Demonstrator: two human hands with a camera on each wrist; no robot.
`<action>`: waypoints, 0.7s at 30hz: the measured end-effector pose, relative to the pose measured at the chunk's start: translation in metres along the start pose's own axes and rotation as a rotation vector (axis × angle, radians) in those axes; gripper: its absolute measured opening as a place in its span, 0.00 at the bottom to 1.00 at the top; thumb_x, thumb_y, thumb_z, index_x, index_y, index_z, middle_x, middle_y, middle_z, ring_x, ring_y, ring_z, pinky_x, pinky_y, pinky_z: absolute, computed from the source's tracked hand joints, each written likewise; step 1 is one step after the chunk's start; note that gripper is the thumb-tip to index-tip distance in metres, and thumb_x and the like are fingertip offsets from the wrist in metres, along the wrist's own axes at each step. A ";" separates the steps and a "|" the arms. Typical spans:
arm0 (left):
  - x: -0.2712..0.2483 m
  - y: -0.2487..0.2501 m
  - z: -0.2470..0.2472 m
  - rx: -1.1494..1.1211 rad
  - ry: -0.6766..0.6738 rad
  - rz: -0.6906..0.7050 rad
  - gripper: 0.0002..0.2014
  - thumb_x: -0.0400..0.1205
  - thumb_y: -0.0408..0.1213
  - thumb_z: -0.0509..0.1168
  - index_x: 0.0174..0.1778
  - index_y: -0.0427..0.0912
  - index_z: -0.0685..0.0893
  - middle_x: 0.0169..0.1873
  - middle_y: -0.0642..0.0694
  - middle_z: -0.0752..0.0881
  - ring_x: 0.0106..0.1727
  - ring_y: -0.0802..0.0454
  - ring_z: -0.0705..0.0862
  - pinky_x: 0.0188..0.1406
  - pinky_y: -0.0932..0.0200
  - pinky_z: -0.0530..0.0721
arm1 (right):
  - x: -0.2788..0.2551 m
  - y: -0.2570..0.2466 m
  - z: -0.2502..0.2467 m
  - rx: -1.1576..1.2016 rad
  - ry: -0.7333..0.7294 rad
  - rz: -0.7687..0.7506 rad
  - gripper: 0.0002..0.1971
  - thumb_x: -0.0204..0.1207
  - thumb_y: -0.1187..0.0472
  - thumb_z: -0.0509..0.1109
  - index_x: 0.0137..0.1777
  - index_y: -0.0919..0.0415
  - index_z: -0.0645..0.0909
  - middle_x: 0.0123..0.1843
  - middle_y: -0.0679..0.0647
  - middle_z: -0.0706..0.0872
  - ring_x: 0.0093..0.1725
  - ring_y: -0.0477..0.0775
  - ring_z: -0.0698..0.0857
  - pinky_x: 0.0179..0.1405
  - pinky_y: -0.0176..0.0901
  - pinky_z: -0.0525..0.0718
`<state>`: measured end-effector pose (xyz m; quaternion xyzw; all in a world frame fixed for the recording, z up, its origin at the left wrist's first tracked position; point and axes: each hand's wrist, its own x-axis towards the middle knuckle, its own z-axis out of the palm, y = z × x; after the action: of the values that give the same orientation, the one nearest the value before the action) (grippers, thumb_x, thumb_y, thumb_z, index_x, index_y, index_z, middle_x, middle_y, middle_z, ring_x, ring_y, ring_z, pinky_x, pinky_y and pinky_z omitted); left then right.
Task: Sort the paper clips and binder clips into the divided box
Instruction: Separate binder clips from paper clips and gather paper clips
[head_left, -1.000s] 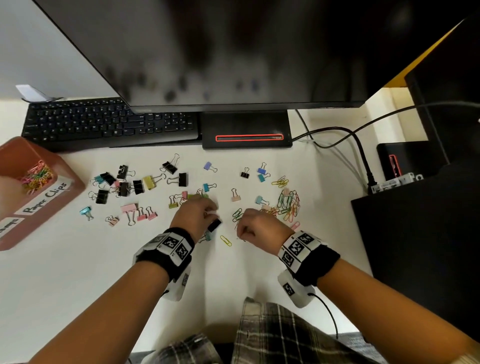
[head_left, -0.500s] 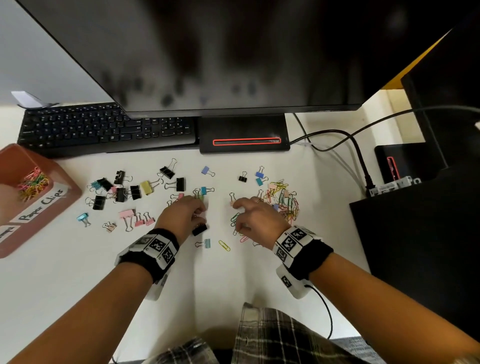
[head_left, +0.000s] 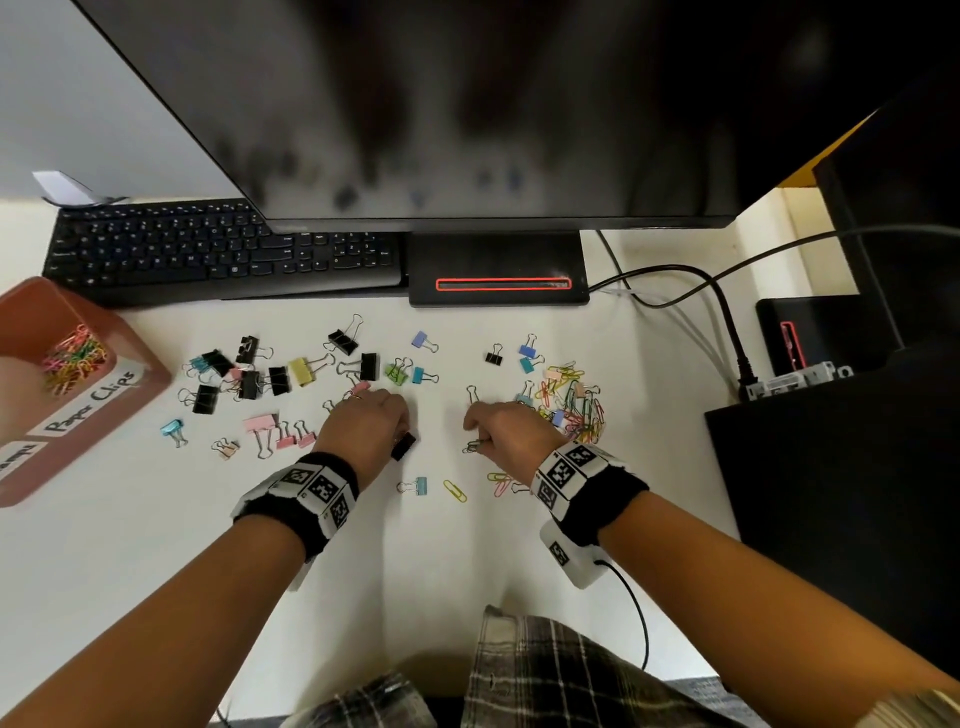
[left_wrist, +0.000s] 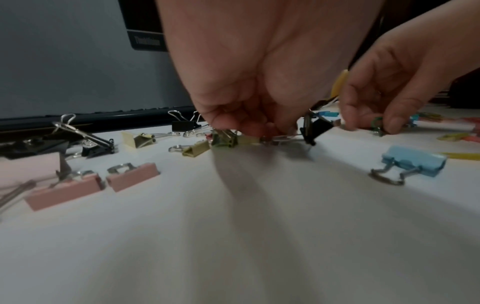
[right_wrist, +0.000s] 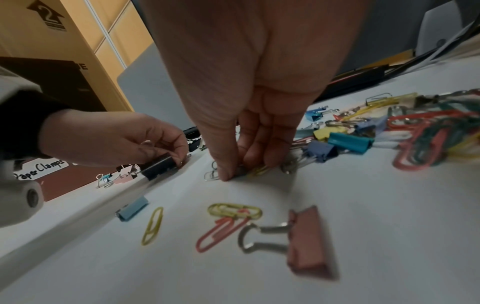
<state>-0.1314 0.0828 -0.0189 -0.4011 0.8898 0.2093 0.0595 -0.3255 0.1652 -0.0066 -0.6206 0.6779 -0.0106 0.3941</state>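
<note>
Leftmost on the white surface (head_left: 130, 545) sits the reddish-brown divided box (head_left: 143, 387), its far compartment labelled "Paper Clips" and holding a heap of coloured paper clips (head_left: 75, 358). Right of it lies a scatter of black, yellow and pink metal binder clips (head_left: 249, 382), with a black keyboard (head_left: 218, 252) beyond them and a dark monitor (head_left: 467, 104) overhanging the far side. The left hand (head_left: 366, 428) is curled down among these clips, its grip closed on a black binder clip (head_left: 403, 445) that sticks out at the thumb side; small green and pink clips lie just beyond its knuckles. Near of the gap between the hands rest a light-blue binder clip (head_left: 420, 486) and a yellow paper clip (head_left: 454, 491). The right hand (head_left: 511, 431) has its fingertips pressed together on the surface, pinching at a small wire paper clip (head_left: 472, 447); whether the clip is lifted cannot be told. A tangled pile of coloured paper clips and small binder clips (head_left: 571, 400) crowds just right of it, and black cables (head_left: 701, 291) run past to a black box (head_left: 831, 493) at the right edge.
</note>
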 end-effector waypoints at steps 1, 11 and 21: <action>0.000 0.000 -0.002 -0.011 0.016 -0.010 0.04 0.75 0.26 0.63 0.38 0.38 0.81 0.36 0.39 0.84 0.39 0.38 0.81 0.37 0.50 0.79 | 0.001 -0.001 0.000 -0.037 -0.009 0.003 0.11 0.78 0.64 0.66 0.60 0.59 0.80 0.55 0.59 0.87 0.54 0.59 0.85 0.56 0.49 0.84; -0.005 0.004 -0.039 -0.328 0.308 -0.031 0.04 0.80 0.30 0.64 0.46 0.36 0.84 0.44 0.42 0.83 0.41 0.49 0.79 0.42 0.59 0.76 | -0.012 0.009 -0.009 0.032 0.054 -0.050 0.08 0.78 0.63 0.67 0.53 0.61 0.85 0.53 0.58 0.85 0.52 0.56 0.84 0.58 0.48 0.82; -0.044 0.062 0.009 -0.395 -0.060 0.100 0.05 0.82 0.33 0.60 0.47 0.40 0.81 0.40 0.48 0.76 0.41 0.50 0.77 0.44 0.60 0.76 | -0.071 0.041 0.015 0.084 0.095 -0.025 0.14 0.76 0.62 0.69 0.61 0.57 0.81 0.49 0.52 0.88 0.46 0.48 0.82 0.47 0.34 0.76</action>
<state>-0.1480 0.1533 0.0053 -0.3538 0.8482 0.3942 -0.0044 -0.3576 0.2420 -0.0003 -0.6107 0.6869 -0.0735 0.3871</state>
